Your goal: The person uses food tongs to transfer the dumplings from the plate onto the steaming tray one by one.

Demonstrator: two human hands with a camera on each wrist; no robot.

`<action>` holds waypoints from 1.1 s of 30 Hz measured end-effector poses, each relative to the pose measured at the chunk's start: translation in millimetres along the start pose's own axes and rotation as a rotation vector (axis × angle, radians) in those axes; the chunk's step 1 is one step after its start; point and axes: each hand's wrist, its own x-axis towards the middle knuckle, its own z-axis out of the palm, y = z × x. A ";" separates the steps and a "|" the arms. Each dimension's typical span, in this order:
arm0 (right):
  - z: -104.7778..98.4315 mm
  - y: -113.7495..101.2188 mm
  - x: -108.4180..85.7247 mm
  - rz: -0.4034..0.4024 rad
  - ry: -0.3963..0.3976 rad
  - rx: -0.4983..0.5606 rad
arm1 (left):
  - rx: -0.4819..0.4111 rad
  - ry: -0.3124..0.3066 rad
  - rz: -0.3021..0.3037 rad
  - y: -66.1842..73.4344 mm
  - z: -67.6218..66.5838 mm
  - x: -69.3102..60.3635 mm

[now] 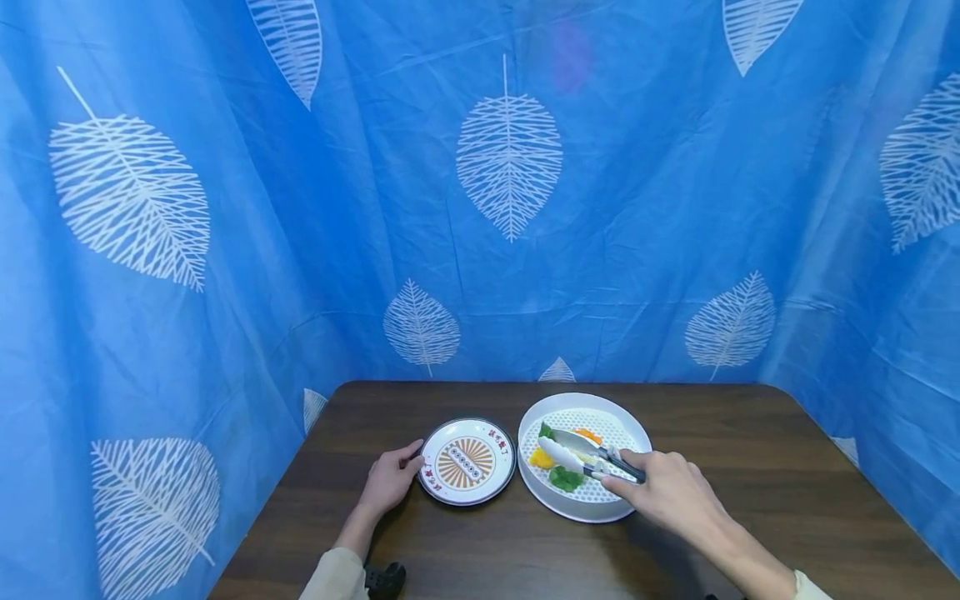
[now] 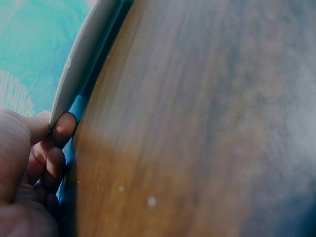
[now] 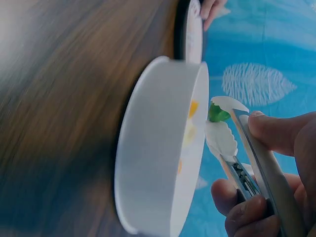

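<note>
My left hand [image 1: 390, 479] pinches the left rim of a round white plate [image 1: 438, 446] with an orange ray pattern. In the left wrist view the thumb lies over the plate's rim [image 2: 74, 64], with fingertips underneath. My right hand [image 1: 667, 487] grips tongs [image 1: 564, 456] with pale scalloped tips and dark handles. A green piece [image 3: 218, 112] sits between the tong tips, above the rim of a white round basket [image 1: 577, 510] with a perforated bottom. Inside the basket lie a yellow piece [image 1: 541, 458], an orange piece [image 1: 588, 435] and a green leafy piece [image 1: 566, 478].
Plate and basket stand side by side on a dark wooden table [image 1: 720, 433], the basket to the right. Blue curtains [image 1: 615, 250] with white leaf prints surround the table's back and sides. A black object [image 1: 386, 579] sits by the left sleeve.
</note>
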 end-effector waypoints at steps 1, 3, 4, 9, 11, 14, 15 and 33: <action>-2.6 4.3 -1.0 0.001 0.004 -0.006 | 0.002 0.000 -0.001 0.5 -0.2 0.0; -7.3 13.4 -2.9 0.008 0.014 -0.011 | 0.002 0.001 -0.009 1.1 -0.2 0.4; -9.4 17.5 -4.1 0.016 0.016 -0.010 | 0.003 0.003 -0.011 1.4 -0.4 0.3; -17.5 37.3 -10.2 0.034 0.021 -0.036 | 0.002 0.004 -0.017 1.0 -0.8 0.3; -20.2 43.5 -12.1 0.036 0.023 -0.055 | 0.004 0.007 -0.019 0.8 -1.4 0.5; -24.3 49.7 -13.1 0.039 0.022 -0.080 | 0.005 0.013 -0.022 1.2 -3.0 0.4; -25.6 51.0 -13.1 0.044 0.019 -0.087 | 0.005 0.013 -0.024 1.4 -3.3 0.4; -27.7 42.2 -4.3 0.135 -0.082 -0.132 | 0.001 0.003 -0.027 0.8 -0.9 1.1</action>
